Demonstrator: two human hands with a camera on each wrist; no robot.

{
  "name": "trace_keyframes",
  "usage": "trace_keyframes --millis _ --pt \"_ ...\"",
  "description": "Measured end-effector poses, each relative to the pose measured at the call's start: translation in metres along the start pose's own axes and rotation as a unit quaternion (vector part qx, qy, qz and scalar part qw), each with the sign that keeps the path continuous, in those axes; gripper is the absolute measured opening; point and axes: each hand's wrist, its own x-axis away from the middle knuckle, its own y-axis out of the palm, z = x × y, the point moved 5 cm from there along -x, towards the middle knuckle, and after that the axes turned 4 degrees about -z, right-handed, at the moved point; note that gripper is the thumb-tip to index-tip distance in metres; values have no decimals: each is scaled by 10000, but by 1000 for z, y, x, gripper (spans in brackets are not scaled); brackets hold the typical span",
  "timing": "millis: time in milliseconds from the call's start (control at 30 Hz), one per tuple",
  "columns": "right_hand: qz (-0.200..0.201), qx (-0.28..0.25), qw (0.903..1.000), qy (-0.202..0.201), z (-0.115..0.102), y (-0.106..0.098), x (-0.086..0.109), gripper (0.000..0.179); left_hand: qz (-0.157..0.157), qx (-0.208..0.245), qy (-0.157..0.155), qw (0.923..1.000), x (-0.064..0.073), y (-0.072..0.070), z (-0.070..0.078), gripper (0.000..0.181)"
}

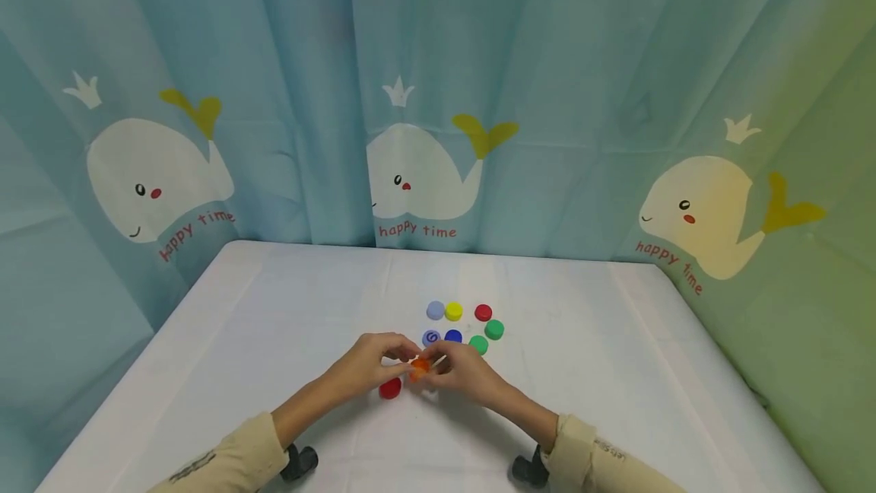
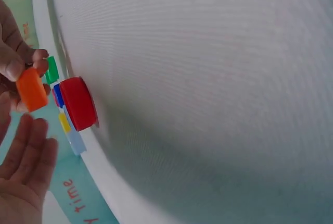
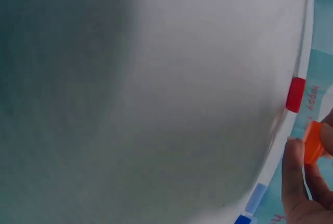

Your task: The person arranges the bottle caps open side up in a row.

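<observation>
An orange bottle cap [image 1: 420,366] is between the two hands, raised above the white table [image 1: 582,371]. In the left wrist view, my right hand [image 1: 467,374] pinches this cap with thumb and fingers. My left hand [image 1: 372,364] is close on the other side, thumb tip right at the cap in the head view, the other fingers [image 2: 34,151] extended and apart from it. Just below the left hand, a red bottle cap [image 1: 390,388] lies on the table. Beyond the hands lie a blue cap [image 1: 453,335], a lilac cap with a mark [image 1: 430,338] and a green cap [image 1: 478,344].
Farther back on the table are a pale lilac cap [image 1: 435,310], a yellow cap [image 1: 454,311], a second red cap [image 1: 483,313] and another green cap [image 1: 495,329]. A blue curtain [image 1: 301,97] printed with whales hangs behind the table's far edge.
</observation>
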Motion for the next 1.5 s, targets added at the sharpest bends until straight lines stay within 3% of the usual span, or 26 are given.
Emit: trace_keyframes --millis 200,400,500,667,1133,1333,1500 --pt "-237 572 9981 43 -2 6 -2 26 -462 -101 -123 9988 1 7 -3 20" --pt "-427 649 9969 119 -4 12 -4 27 -459 -362 260 9980 5 10 -3 17" --pt "-471 735 9962 -30 -6 16 -3 26 -444 -407 356 9975 6 12 -3 11" --pt "-584 806 9950 -40 -5 20 -2 26 -528 -531 347 9966 6 17 -5 19" --pt "-731 777 9942 110 -5 13 -4 27 -654 -504 -76 9966 5 14 -7 12" --pt "-351 1055 9932 344 1 -10 -7 26 -467 -680 -396 9958 -5 7 -6 12" --pt "-87 1182 9921 421 7 -25 -17 25 -377 -860 -766 9926 -20 1 -14 19"
